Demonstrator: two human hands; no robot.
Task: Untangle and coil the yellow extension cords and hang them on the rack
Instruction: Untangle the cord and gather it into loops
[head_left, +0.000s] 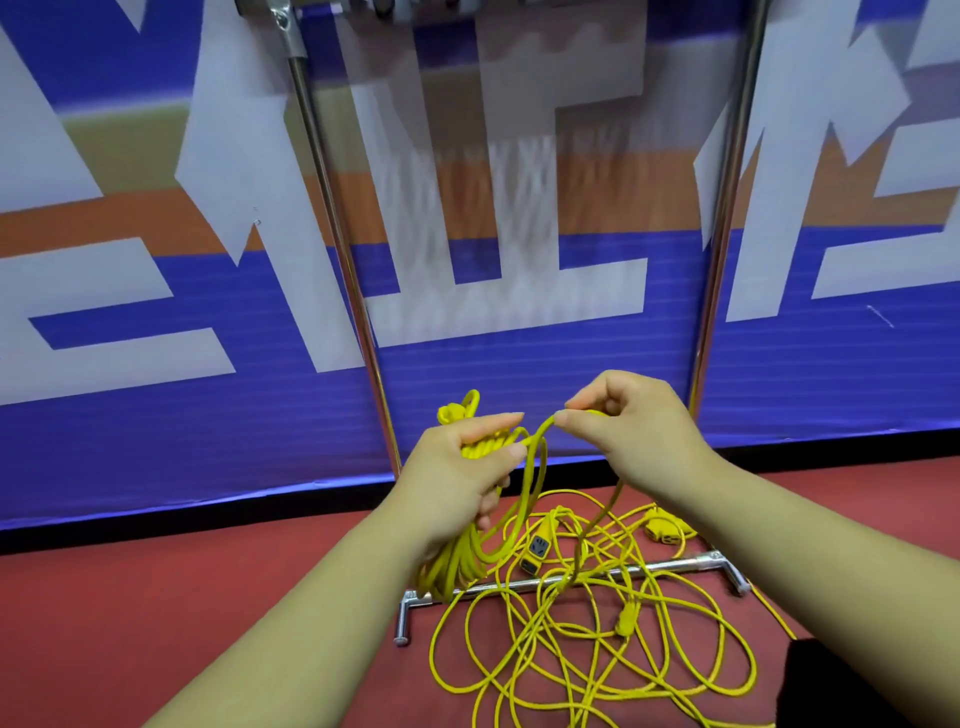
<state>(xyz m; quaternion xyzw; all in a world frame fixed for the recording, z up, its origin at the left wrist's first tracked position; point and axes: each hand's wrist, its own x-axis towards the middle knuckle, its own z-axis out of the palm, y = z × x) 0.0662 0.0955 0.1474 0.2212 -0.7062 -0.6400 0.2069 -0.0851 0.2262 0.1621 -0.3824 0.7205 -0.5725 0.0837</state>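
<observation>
My left hand (457, 467) grips a bundle of coiled yellow extension cord (457, 561) whose loops hang below my palm. My right hand (623, 415) pinches a strand of the same cord just to the right of the bundle. That strand runs down to a loose tangle of yellow cord (587, 639) on the red floor. Yellow sockets (537, 551) and another yellow plug block (662, 530) lie in the tangle. The metal rack (332, 208) stands in front of me, with a second upright (722, 208) on the right.
The rack's base bar (571, 577) lies across the floor under the cords. A blue, white and orange banner wall (156, 312) stands right behind the rack. A dark object (831, 686) sits at the lower right edge.
</observation>
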